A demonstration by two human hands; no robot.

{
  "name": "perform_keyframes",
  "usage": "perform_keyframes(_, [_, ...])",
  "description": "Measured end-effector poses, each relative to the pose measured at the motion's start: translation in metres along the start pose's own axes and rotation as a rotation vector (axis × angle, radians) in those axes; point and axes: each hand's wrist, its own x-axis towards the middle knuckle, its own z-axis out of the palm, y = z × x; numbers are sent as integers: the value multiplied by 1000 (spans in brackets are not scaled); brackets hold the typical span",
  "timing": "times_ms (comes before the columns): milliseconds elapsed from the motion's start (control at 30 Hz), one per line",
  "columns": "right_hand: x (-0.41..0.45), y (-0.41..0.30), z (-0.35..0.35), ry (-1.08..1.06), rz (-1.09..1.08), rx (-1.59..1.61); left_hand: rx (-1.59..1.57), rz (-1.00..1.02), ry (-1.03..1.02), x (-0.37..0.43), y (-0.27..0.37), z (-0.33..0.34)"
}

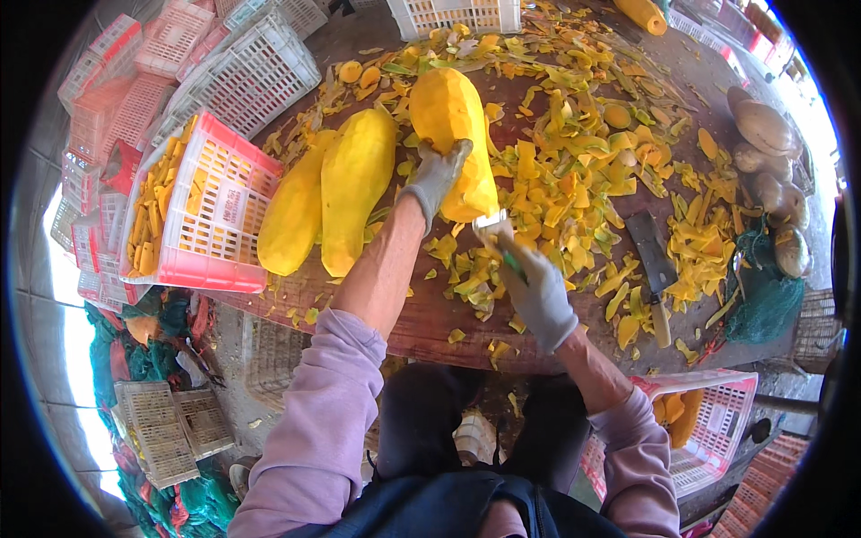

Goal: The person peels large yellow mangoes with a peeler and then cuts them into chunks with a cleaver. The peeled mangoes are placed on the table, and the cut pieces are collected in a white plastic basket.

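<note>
My gloved left hand (440,171) grips a large peeled yellow squash (449,107) around its middle, tilted over the wooden table (430,323). In my gloved right hand (538,289) is a wide-bladed peeler (494,225) with a green part on its handle. Its head is at the squash's near end; whether the blade touches the flesh I cannot tell. Two more peeled squashes, one nearer (356,181) and one further left (292,208), lie side by side left of my left hand. Peel strips (558,181) are heaped on the right of the held squash.
A cleaver (652,259) with a wooden handle lies among peelings at right. A red-and-white crate (229,195) of cut yellow pieces stands at left. Unpeeled squashes (767,128) and green netting (767,302) line the right edge. Another crate (723,417) sits below the table, lower right.
</note>
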Motion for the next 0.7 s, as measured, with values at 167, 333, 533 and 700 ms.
perform_keyframes(167, [26, -16, 1, 70, -177, -277, 208, 1, 54, 0, 6, 21])
perform_keyframes(333, [-13, -1, -13, -36, -50, -308, -325, -147, 13, 19, -7, 0])
perform_keyframes(533, [-15, 20, -31, 113, 1, 204, 190, -65, -79, 1, 20, -18])
perform_keyframes(700, [-25, 10, -12, -122, 112, 168, 1085, -42, 362, -57, 52, 62])
